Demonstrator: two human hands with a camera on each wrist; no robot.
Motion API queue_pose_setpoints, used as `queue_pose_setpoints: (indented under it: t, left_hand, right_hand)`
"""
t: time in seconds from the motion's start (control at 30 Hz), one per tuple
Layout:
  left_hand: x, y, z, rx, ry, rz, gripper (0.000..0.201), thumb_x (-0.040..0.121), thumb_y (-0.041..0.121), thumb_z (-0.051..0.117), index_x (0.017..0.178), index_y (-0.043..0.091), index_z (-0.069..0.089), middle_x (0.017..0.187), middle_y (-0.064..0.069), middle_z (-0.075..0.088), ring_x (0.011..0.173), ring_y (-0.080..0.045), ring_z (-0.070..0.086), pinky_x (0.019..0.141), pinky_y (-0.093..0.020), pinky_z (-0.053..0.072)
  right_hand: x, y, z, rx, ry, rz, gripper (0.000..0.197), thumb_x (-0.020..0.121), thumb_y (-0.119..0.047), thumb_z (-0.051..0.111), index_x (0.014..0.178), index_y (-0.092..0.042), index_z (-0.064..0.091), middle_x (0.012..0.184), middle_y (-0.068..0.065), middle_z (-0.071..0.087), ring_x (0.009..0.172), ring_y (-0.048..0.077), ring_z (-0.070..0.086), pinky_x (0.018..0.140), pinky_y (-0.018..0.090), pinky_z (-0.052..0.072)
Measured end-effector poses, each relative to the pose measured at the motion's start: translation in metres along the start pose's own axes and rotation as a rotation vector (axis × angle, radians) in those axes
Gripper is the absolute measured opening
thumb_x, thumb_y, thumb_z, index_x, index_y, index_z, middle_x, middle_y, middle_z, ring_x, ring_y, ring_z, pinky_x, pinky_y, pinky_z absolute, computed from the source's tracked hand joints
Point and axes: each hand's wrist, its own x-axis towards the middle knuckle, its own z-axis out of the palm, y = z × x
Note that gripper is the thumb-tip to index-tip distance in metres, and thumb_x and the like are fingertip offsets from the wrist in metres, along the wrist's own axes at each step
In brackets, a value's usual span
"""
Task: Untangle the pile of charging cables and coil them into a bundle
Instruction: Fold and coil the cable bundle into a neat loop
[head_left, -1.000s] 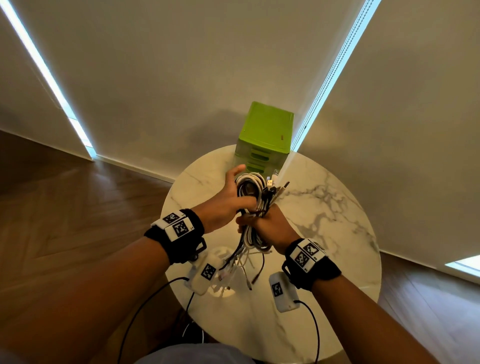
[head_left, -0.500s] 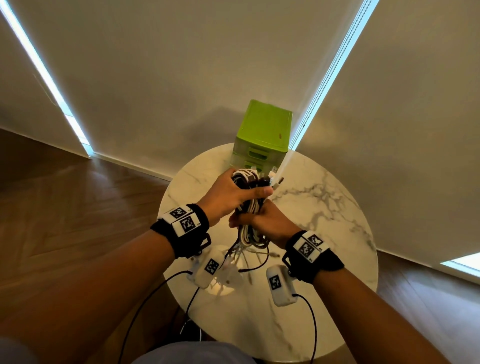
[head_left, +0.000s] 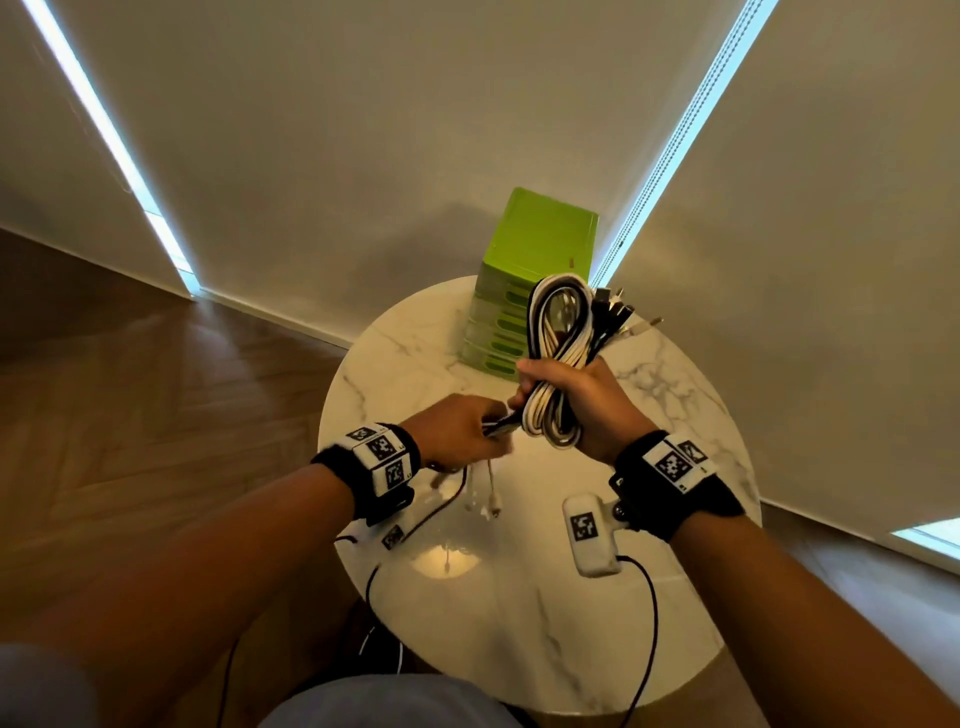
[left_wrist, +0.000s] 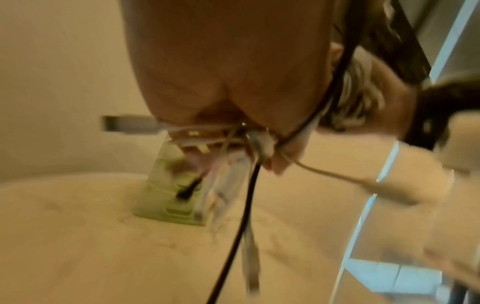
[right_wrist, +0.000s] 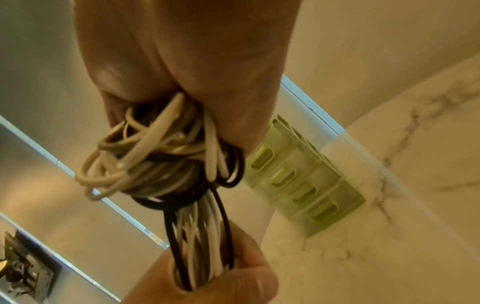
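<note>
Both grips work together: my right hand (head_left: 587, 410) is fisted round the coil (head_left: 558, 358), upright above the table (head_left: 691, 415), so loops stay stacked, while my left hand (head_left: 457, 431) pinches the loose tails (head_left: 501, 427), probably for wrapping them round.
</note>
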Motion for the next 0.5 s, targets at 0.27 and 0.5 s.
queue_pose_setpoints:
  t: [0.27, 0.5]
  left_hand:
    - [0.005, -0.014, -0.022, 0.125, 0.304, 0.175, 0.065, 0.063, 0.069, 0.080, 0.113, 0.032, 0.061, 0.113, 0.012, 0.058, 0.107, -0.012, 0.055, 0.093, -0.036, 0.040]
    - [-0.028, 0.020, -0.038, -0.512, 0.207, 0.213, 0.016, 0.103, 0.030, 0.052, 0.099, 0.020, 0.064, 0.087, 0.003, 0.071, 0.082, -0.014, 0.065, 0.076, -0.030, 0.048]
  right_hand:
    - [0.010, -0.003, -0.011, -0.113, 0.244, -0.097, 0.015, 0.083, -0.019, 0.075, 0.074, -0.009, 0.069, 0.073, 0.016, 0.063, 0.072, 0.030, 0.061, 0.071, 0.044, 0.050]
    - [0.017, -0.007, -0.030, -0.098, 0.462, -0.121, 0.012, 0.087, -0.012, 0.074, 0.080, -0.006, 0.067, 0.066, 0.005, 0.063, 0.062, 0.018, 0.061, 0.062, 0.033, 0.051]
